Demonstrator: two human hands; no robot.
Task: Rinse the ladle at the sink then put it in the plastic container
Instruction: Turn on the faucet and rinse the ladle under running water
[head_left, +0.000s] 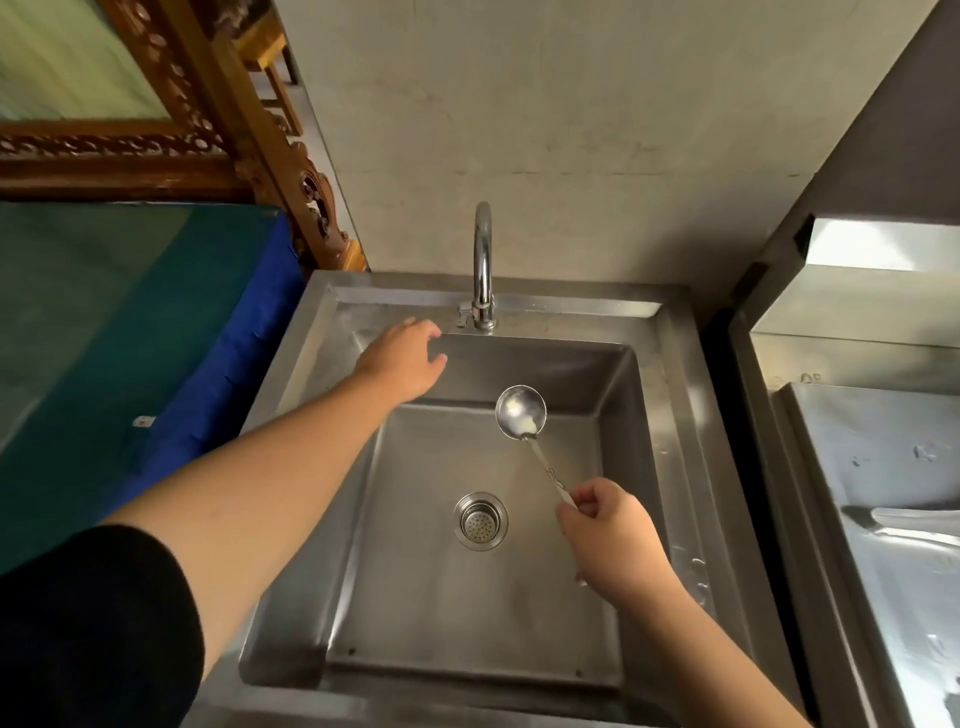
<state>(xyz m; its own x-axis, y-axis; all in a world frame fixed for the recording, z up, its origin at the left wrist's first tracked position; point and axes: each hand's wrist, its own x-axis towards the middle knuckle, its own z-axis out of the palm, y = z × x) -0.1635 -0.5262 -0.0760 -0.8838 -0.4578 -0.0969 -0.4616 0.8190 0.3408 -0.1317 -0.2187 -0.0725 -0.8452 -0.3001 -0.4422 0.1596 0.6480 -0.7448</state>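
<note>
**Pre-rinse: tap not running, ladle staged over the basin**

Far left: a blue-edged green surface butts against the sink unit, carved wooden frame behind it

Left hand is empty, fingers loosely spread, stretched over the back-left corner of the sink near the faucet base. No contact with the small lever yet – looks like it's going for it

No water visible from the spout, so my read is the rinse hasn't begun

Ladle hangs over the basin interior, bowl face-up, roughly below the spout and a bit right; pale residue sits in the bowl. Drain strainer is below and left of the handle

Right hand pinches the end of the ladle's thin handle between fingertips – light grip, long lever

Next move needs: lever opened with the left hand, bowl lined up under the stream, firmer hold so flow doesn't twist the ladle

Right: steel counter, wet patches. Plastic container – not in view, so the drop-off spot is unknown. Plain concrete wall behind
</note>
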